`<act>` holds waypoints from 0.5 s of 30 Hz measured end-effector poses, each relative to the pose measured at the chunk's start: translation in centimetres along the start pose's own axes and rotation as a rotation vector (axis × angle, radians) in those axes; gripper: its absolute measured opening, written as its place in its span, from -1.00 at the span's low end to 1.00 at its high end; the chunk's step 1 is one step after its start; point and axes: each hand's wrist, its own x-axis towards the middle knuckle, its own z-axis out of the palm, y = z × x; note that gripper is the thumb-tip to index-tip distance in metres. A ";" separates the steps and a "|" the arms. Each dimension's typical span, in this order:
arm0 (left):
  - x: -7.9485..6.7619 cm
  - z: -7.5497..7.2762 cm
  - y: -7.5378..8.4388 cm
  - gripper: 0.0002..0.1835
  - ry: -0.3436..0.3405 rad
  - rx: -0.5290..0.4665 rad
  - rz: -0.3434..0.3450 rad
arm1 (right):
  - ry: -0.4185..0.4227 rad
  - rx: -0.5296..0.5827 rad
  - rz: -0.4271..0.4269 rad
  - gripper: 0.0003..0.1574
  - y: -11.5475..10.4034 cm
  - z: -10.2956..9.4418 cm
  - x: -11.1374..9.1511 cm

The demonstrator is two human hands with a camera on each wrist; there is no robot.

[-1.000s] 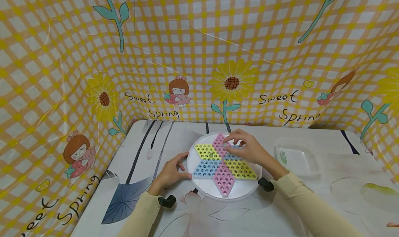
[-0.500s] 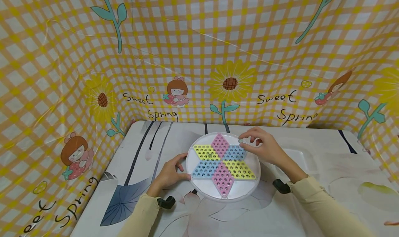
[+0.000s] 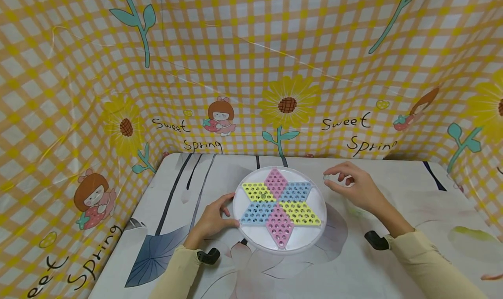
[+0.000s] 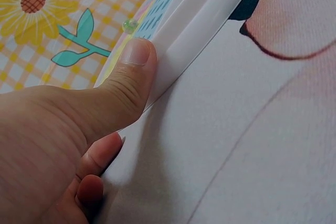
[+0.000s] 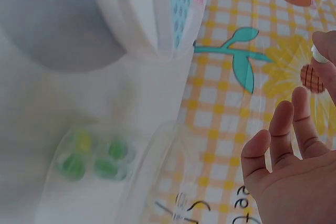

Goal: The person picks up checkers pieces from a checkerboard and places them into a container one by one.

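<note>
My left hand touches the left rim of a round white Chinese checkers board with thumb and forefinger. In the left wrist view the thumb lies against the board's side wall. Pink, yellow and blue holed points form the board's star, and one greenish clear marble stands up from the upper left yellow point. Apart from the board, to its right, my right hand pinches a pale marble between thumb and forefinger. Its other fingers are loosely bent.
Below the right hand is a clear plastic box with several green marbles and a yellow one. A checked cloth printed with sunflowers rises behind and left of the table.
My right hand has moved right, from over the board's pink far point to beyond its right rim, still pinching the marble. The left hand stays at the rim.
</note>
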 end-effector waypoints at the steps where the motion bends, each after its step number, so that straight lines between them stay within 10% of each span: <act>1: 0.0 0.0 0.0 0.01 -0.001 0.000 0.000 | 0.009 -0.002 0.004 -0.76 0.2 -0.2 -0.2; 15: -0.1 0.1 0.0 0.00 0.001 0.003 -0.010 | 0.058 -0.052 0.024 -0.73 2.4 -2.2 -2.2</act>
